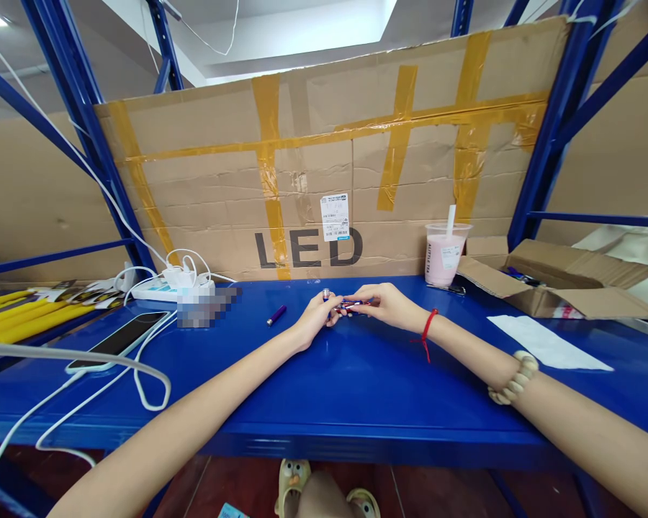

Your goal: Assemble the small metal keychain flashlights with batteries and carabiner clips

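Both my hands meet over the middle of the blue metal shelf (356,374). My left hand (317,314) is closed in a pinch, holding a small cylindrical battery (326,294) upright at its fingertips. My right hand (384,303) is closed around a small red and blue tube-shaped item (351,305) that lies between the two hands. A red string is tied at my right wrist and a bead bracelet sits further up that forearm. A small purple tube (276,315) lies on the shelf to the left of my hands.
A taped cardboard sheet marked LED (324,180) stands behind. A pink drink cup (445,253) and an open cardboard box (556,277) sit at right, with white paper (545,344). At left: a power strip (167,288), a phone (122,339) on a white cable, yellow packages (27,316).
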`<action>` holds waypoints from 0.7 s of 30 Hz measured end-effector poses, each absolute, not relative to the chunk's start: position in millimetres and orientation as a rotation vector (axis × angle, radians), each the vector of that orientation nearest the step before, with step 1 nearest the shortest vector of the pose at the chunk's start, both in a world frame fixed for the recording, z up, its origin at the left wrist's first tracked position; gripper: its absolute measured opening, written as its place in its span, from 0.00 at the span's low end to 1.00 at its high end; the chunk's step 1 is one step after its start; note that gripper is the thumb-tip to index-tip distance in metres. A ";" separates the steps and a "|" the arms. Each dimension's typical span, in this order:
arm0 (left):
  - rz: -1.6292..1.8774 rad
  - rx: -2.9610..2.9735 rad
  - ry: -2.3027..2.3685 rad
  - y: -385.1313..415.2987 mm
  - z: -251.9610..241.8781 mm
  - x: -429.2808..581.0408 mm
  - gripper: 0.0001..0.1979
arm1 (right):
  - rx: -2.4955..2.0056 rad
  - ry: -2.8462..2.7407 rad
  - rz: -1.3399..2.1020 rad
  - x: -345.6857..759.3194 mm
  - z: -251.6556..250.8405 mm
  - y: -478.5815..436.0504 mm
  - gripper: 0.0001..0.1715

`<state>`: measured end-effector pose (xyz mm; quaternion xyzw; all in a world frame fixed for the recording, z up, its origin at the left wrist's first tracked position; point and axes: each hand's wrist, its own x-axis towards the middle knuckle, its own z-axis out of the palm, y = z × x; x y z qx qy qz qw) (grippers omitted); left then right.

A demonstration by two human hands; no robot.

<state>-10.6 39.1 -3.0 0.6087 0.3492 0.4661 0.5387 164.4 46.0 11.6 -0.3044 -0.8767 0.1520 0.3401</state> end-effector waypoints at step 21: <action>1.213 1.936 0.842 42.9 -7.5 -15.0 0.12 | -0.893 -2.461 0.105 156.8 12.6 34.2 0.18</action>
